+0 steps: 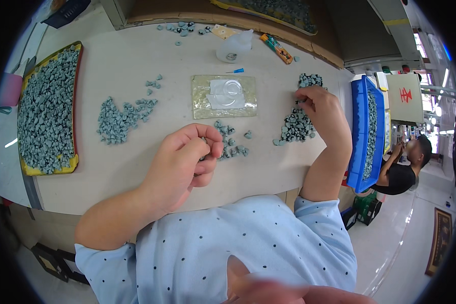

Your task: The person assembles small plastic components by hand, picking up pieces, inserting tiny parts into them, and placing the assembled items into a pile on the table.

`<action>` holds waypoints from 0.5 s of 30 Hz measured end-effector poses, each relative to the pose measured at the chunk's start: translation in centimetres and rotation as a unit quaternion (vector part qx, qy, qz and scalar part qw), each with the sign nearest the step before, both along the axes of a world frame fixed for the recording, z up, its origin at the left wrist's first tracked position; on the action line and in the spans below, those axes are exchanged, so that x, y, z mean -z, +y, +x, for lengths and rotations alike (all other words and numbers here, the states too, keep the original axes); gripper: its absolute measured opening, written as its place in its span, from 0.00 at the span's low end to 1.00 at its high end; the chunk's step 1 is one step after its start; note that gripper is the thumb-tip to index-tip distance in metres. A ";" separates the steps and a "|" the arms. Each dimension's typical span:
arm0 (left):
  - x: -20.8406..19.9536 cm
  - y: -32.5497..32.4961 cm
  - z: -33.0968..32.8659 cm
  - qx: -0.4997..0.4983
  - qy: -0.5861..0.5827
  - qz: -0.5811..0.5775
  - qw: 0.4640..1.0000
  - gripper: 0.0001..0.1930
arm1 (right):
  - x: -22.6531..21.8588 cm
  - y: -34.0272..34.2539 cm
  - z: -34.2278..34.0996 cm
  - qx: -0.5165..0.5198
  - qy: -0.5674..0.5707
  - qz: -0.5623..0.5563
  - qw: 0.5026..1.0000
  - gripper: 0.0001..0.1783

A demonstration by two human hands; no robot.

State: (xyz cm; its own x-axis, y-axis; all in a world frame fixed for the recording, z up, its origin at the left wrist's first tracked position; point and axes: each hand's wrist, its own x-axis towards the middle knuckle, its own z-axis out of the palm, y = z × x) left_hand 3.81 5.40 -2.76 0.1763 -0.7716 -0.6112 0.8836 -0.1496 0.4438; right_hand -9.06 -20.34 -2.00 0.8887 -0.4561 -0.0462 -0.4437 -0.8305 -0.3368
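Observation:
My left hand is curled closed over the near middle of the table, with bits of small grey-green pieces showing between thumb and fingers. Just beyond its fingertips lies a loose cluster of the same small grey-green pieces. On the right, my right hand reaches over a pile of dark-marked grey-green pieces. Its fingers are bent together at the pile, and whatever they pinch is hidden. Another spread of grey-green pieces lies left of my left hand.
A yellow-rimmed tray full of pieces stands at the left, a blue bin at the right. Mid-table are a clear pad, a blue-hubbed needle, a translucent bottle and an orange-and-green packet. A person sits beyond the bin.

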 end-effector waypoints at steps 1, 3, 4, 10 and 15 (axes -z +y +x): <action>0.2 0.0 -0.1 -0.009 0.000 -0.010 1.000 0.06 | 0.1 0.1 0.0 -0.004 0.020 -0.004 1.000 0.11; 0.3 0.1 -0.2 -0.018 0.001 -0.021 1.000 0.06 | 0.3 0.2 0.1 -0.009 0.041 -0.008 0.999 0.11; 0.3 0.1 -0.2 -0.021 -0.006 -0.020 1.000 0.06 | 0.4 0.4 0.2 0.003 0.041 -0.005 0.999 0.11; 0.1 0.2 0.0 -0.014 -0.027 -0.030 0.999 0.08 | -0.6 2.7 1.6 0.010 -0.036 0.054 0.998 0.11; 0.2 0.2 0.0 0.012 -0.041 -0.021 0.999 0.12 | -0.3 6.1 2.3 -0.091 -0.133 0.119 0.980 0.11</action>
State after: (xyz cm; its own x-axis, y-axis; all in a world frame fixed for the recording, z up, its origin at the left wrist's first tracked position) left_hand 3.80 5.61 -2.93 0.2065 -0.8013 -0.5616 0.8400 -0.1492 0.5217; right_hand -6.73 -14.26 -1.69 0.9494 -0.2934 0.1117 -0.1663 -0.7718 -0.6137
